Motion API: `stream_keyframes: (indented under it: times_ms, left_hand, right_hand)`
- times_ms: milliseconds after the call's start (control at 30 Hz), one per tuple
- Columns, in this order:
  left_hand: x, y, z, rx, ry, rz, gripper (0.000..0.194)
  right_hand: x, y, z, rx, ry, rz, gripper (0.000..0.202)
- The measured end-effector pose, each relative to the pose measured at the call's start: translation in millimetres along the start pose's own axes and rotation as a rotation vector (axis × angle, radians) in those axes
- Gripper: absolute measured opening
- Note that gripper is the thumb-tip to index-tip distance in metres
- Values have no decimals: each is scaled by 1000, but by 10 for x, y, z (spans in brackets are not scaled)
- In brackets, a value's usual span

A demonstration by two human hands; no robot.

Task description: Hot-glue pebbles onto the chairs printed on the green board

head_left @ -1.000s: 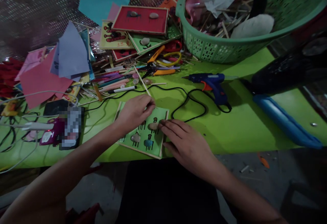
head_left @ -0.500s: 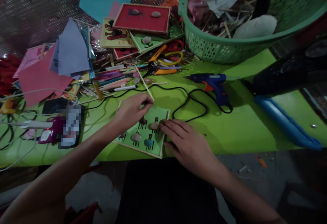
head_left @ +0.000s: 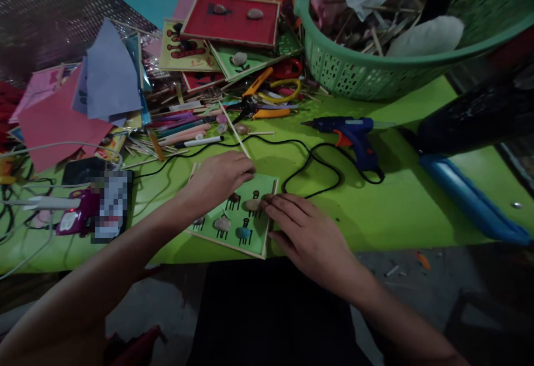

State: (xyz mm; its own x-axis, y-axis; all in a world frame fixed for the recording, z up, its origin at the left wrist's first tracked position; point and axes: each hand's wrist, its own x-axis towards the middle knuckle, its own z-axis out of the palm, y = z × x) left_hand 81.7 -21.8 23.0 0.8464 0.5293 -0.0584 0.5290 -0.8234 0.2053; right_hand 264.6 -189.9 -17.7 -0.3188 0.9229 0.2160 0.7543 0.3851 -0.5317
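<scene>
A green card [head_left: 261, 236] with a thin wooden-stick border lies flat near the table's front edge. Glued-looking stones with drawn black legs and heads decorate it, including a blue stone [head_left: 243, 232] and a pale stone [head_left: 222, 224]. My left hand [head_left: 223, 179] is over the card's upper edge, fingers closed and bent down; what they pinch, if anything, is hidden. Flat along the right border rests my right hand [head_left: 306, 232], fingers extended, their tips by another stone [head_left: 252, 204]. A loose wooden stick [head_left: 234, 130] ends just beyond my left hand.
A blue glue gun [head_left: 350, 132] lies to the right, its black cord [head_left: 308, 157] looping behind the card. Pliers [head_left: 250, 104], markers [head_left: 198, 142] and framed pictures [head_left: 233, 32] crowd the back. A green basket [head_left: 359, 74] holds scraps. A phone [head_left: 112, 207] lies left.
My left hand has rolled slightly over, its fingertips shifting a little right and closing. My right hand stays on the card's edge. The view has tilted slightly.
</scene>
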Motion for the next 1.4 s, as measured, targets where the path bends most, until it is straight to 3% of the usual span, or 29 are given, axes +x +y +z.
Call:
stream_keyframes:
  times_ms: [200,367,1067,1400]
  left_hand:
    - [80,33,-47,34,-65,-12,17]
    - [93,16,-28,19,-51,-21,18]
    - [178,36,-75,6,-116,-104,9]
    - [148,-11,-123,-36,-135,-80,4]
  right_hand:
    - [-3,-3,-9,7,1,-12,44]
    - [-9,2,-11,3,1,-5,44]
    - [-4,-2,-4,17,10,11,43]
    - [-4,-2,8,20,31,-7,44]
